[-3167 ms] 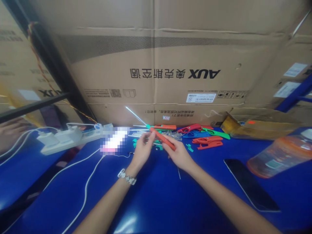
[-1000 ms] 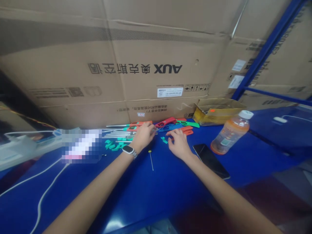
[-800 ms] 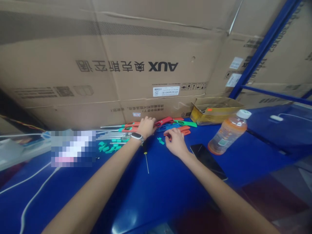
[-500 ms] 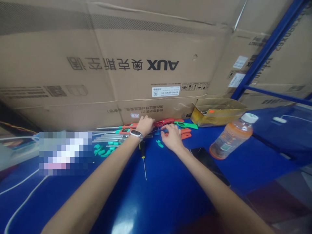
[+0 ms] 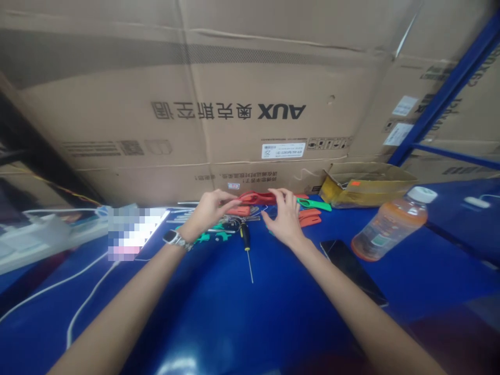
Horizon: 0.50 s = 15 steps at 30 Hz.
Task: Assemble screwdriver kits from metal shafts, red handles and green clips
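A long red plastic shell (image 5: 255, 197) is lifted a little above the blue table (image 5: 242, 317), near the big cardboard box. My left hand (image 5: 211, 207) pinches its left end. My right hand (image 5: 284, 216) curls over its right end, thumb underneath. Below them lie orange shells (image 5: 309, 217), a green shell (image 5: 314, 204), small teal parts (image 5: 213, 237) and thin metal rods (image 5: 187, 216). A screwdriver (image 5: 246, 240) with a black and yellow handle lies between my wrists, its tip towards me.
A big AUX cardboard box (image 5: 219, 94) walls off the back. An open yellow-brown carton (image 5: 367, 183), an orange drink bottle (image 5: 390, 225) and a dark phone (image 5: 353, 264) are on the right. A power strip (image 5: 35, 237) with white cables (image 5: 88, 294) lies on the left.
Both hands lay low among the coloured parts; now they have lifted a red shell between them. My view has swung slightly left. The screwdriver stays on the table.
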Tool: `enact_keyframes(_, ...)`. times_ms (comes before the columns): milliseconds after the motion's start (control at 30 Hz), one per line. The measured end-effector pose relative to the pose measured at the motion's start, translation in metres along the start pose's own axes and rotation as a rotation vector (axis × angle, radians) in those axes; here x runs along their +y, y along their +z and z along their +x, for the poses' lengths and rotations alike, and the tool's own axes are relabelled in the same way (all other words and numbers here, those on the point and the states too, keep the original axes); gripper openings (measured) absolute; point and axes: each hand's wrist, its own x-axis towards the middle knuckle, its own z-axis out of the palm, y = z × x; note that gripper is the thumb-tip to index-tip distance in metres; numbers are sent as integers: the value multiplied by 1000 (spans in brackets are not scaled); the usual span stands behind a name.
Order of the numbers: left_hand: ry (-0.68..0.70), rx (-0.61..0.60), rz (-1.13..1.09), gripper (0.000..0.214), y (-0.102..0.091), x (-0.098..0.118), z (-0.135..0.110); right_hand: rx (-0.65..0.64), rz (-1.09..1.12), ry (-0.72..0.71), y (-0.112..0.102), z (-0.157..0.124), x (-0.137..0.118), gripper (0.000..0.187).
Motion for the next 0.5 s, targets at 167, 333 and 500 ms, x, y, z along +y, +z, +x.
enact_keyframes(167,-260,63,-312,38,-6,-5,-36,-134,15,-179,8,-2,-20,34)
enact_keyframes(333,-383,180,-596,40,5,-29,-51,-268,254,-132,21,-11,-20,40)
enact_keyframes(500,-491,283,-716,43,12,-44,-47,-146,540,86,23,-12,-13,35)
